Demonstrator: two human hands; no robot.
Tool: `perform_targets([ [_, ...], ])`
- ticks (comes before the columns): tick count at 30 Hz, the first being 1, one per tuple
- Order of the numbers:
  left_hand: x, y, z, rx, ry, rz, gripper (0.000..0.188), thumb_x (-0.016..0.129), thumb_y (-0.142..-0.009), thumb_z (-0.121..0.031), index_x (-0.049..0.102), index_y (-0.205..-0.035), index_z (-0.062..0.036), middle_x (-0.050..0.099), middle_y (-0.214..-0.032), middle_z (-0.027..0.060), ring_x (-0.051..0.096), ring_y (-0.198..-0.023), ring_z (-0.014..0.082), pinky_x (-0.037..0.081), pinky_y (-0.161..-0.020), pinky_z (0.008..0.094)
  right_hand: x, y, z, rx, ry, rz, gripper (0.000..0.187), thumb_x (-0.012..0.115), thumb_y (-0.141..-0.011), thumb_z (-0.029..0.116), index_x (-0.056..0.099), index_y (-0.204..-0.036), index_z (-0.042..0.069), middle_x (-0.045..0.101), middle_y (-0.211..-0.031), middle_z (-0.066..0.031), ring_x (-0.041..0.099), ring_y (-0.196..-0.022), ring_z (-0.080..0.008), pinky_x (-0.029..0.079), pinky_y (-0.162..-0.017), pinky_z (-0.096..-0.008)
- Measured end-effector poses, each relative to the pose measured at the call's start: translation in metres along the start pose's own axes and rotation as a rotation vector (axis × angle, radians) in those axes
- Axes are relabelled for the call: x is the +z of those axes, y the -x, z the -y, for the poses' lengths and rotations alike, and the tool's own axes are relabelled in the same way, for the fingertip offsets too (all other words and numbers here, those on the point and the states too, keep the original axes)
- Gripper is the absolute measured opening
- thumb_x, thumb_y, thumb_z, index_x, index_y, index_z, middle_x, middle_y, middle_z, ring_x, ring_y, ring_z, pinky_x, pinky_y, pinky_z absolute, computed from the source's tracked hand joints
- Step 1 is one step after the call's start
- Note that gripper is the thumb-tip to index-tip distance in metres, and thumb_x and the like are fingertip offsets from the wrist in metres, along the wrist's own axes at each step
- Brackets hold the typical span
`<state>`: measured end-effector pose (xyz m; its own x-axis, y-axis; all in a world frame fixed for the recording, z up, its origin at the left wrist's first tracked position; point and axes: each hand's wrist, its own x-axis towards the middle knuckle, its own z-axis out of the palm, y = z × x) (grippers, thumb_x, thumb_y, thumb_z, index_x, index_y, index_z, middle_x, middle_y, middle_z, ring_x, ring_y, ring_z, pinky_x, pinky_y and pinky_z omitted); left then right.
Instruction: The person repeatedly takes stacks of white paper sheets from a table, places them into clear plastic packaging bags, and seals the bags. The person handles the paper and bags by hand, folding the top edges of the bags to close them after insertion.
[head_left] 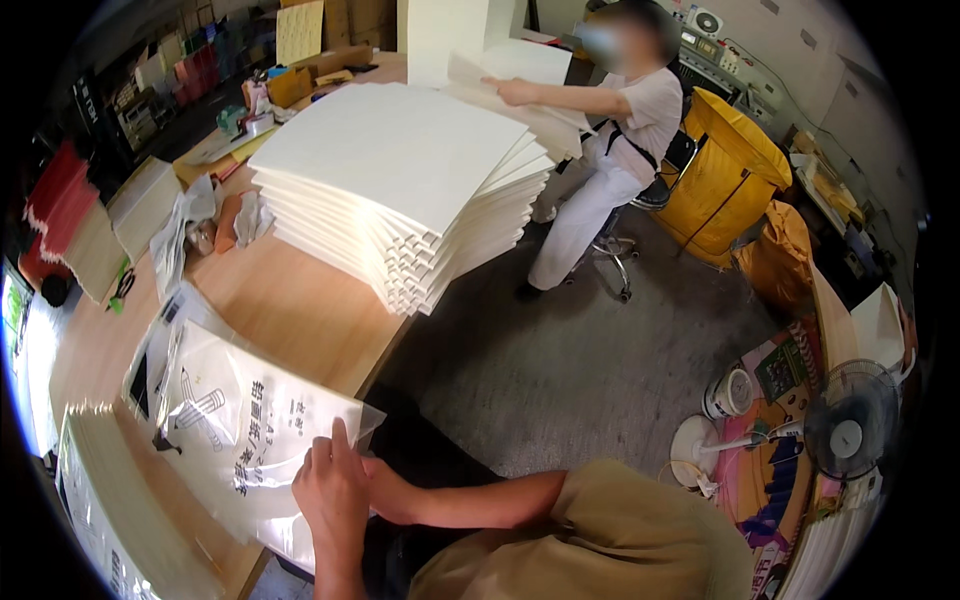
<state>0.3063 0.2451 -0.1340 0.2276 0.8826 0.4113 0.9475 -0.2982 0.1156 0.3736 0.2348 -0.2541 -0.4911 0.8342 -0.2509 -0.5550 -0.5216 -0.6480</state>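
A clear plastic bag of white paper (pixel 285 400), printed with dark characters and a pencil drawing, lies at a slant over the near table edge. My left hand (pixel 332 490) is on the bag's right edge, its fingers bent around the plastic and the index finger stretched along it. Right beside it, my right hand (pixel 393 492) meets the same edge from the right. My left hand hides most of the right hand's fingers, so their grip does not show. Another clear-wrapped pack (pixel 172 305) shows partly from under the bag's far end.
A tall stack of white sheets (pixel 390 150) stands on the wooden table (pixel 290 300). Beyond it a seated person (pixel 625 140) handles a sheet. More bagged packs (pixel 125 500) are piled at lower left. Scissors (pixel 122 288) lie at far left; a fan (pixel 848 430) stands right.
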Motion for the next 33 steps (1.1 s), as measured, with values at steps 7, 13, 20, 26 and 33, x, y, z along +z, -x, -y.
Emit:
perform_targets([
  [7, 0.006, 0.006, -0.008, 0.116, 0.070, -0.046, 0.006, 0.067, -0.083, -0.003, 0.067, -0.088, -0.0052, 0.058, -0.075, 0.0081, 0.063, -0.063, 0.0296, 0.051, -0.054, 0.0376, -0.009, -0.008, -0.006, -0.073, -0.132, 0.075, 0.011, 0.062, -0.098, 0.012, 0.061, -0.109, 0.009, 0.061, -0.098, 0.0026, 0.056, -0.093, -0.0051, 0.047, -0.076, -0.0248],
  [13, -0.006, 0.012, -0.014, 0.122, 0.127, -0.097, 0.017, 0.068, -0.077, -0.002, 0.069, -0.094, -0.0045, 0.062, -0.079, 0.0090, 0.064, -0.067, 0.0302, 0.051, -0.057, 0.0399, -0.011, -0.016, -0.021, -0.103, -0.014, 0.018, 0.012, 0.062, -0.099, 0.012, 0.060, -0.109, 0.005, 0.064, -0.101, 0.0005, 0.056, -0.096, -0.0050, 0.049, -0.079, -0.0246],
  [20, 0.010, -0.015, -0.027, 0.088, 0.076, -0.062, 0.030, 0.070, -0.075, -0.006, 0.069, -0.105, -0.0054, 0.062, -0.084, 0.0055, 0.063, -0.079, 0.0273, 0.051, -0.071, 0.0409, -0.006, 0.014, 0.003, -0.332, 0.020, 0.124, 0.022, 0.061, -0.098, 0.008, 0.060, -0.118, 0.001, 0.065, -0.110, -0.0029, 0.055, -0.103, -0.0081, 0.048, -0.085, -0.0267],
  [26, 0.025, -0.012, -0.029, 0.147, 0.166, -0.115, 0.024, 0.066, -0.076, 0.004, 0.070, -0.098, -0.0010, 0.061, -0.081, 0.0095, 0.063, -0.072, 0.0297, 0.052, -0.062, 0.0408, 0.006, 0.035, 0.023, -0.354, -0.055, 0.044, 0.024, 0.061, -0.097, 0.007, 0.060, -0.121, 0.001, 0.064, -0.114, -0.0042, 0.056, -0.107, -0.0101, 0.048, -0.088, -0.0294],
  [33, 0.019, -0.017, -0.021, 0.168, 0.189, -0.194, 0.023, 0.066, -0.077, 0.002, 0.071, -0.100, -0.0003, 0.061, -0.080, 0.0084, 0.062, -0.070, 0.0277, 0.051, -0.060, 0.0389, -0.023, -0.008, -0.022, -0.062, 0.057, 0.064, 0.029, 0.062, -0.097, 0.008, 0.057, -0.125, 0.004, 0.061, -0.119, -0.0051, 0.055, -0.111, -0.0115, 0.048, -0.091, -0.0303],
])
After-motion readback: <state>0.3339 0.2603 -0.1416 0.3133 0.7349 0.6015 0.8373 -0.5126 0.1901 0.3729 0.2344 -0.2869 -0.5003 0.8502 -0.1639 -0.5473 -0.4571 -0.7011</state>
